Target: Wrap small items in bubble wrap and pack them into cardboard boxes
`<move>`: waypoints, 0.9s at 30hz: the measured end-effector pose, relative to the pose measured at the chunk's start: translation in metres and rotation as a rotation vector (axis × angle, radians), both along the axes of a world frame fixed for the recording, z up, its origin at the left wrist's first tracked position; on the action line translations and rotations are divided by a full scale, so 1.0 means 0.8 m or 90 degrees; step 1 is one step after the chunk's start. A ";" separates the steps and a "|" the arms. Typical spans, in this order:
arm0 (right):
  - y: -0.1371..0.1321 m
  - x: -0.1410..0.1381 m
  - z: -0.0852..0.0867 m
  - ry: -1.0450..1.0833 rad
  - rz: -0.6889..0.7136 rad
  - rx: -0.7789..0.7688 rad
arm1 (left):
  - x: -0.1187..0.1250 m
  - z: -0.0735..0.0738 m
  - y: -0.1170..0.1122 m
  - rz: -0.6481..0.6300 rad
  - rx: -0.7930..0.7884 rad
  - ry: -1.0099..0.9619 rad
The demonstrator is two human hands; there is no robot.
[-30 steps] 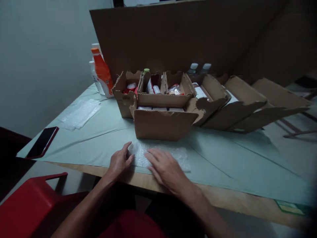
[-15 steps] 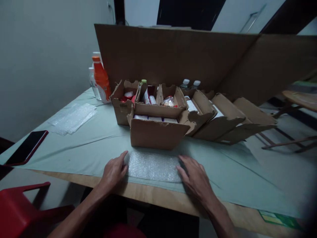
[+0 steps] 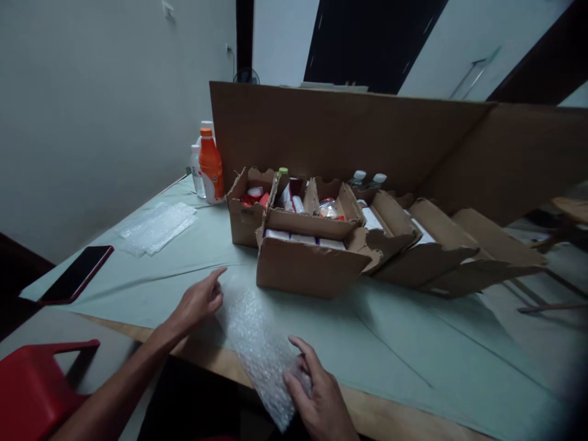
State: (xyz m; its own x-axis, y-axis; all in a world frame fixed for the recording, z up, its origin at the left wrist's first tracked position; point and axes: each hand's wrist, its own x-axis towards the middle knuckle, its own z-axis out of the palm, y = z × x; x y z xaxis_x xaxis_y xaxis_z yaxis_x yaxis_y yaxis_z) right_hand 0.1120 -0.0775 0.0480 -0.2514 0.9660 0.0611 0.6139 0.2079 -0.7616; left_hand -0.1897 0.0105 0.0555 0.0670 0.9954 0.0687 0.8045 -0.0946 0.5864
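Right hand (image 3: 318, 393) grips the bubble wrap (image 3: 257, 343) by its near end, which overhangs the front edge of the table (image 3: 376, 409). Left hand (image 3: 197, 303), beside the far end: grip indeterminable. Green cloth (image 3: 413, 337) extends rightward.

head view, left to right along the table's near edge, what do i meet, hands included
Phone → left hand → bubble wrap → right hand.

Bubble wrap (image 3: 252, 334) near six o'clock: clear plastic, shiny and bumpy. Under it, matt, creased cloth (image 3: 413, 337) over a worktop (image 3: 390, 411) of wood. Box (image 3: 307, 269) at the dial's centre — dull cardboard, rough-edged. Stool (image 3: 34, 386) at eight — smooth plastic.
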 end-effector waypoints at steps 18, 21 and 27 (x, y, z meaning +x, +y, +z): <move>0.036 -0.060 -0.023 0.036 0.042 -0.058 | -0.037 -0.016 0.027 -0.028 0.140 0.113; 0.040 -0.041 -0.017 0.001 0.019 -0.052 | -0.024 -0.007 0.045 -0.006 0.037 0.150; 0.042 0.007 -0.018 -0.060 -0.121 -0.031 | 0.006 -0.008 0.065 -0.006 -0.063 0.159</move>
State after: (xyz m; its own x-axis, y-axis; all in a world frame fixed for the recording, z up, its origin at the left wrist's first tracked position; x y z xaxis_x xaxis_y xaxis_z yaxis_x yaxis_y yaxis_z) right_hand 0.1180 -0.0436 0.0334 -0.0669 0.9978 -0.0016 0.7073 0.0462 -0.7054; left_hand -0.1850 0.0624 0.0491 0.0787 0.9957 -0.0496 0.9249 -0.0544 0.3762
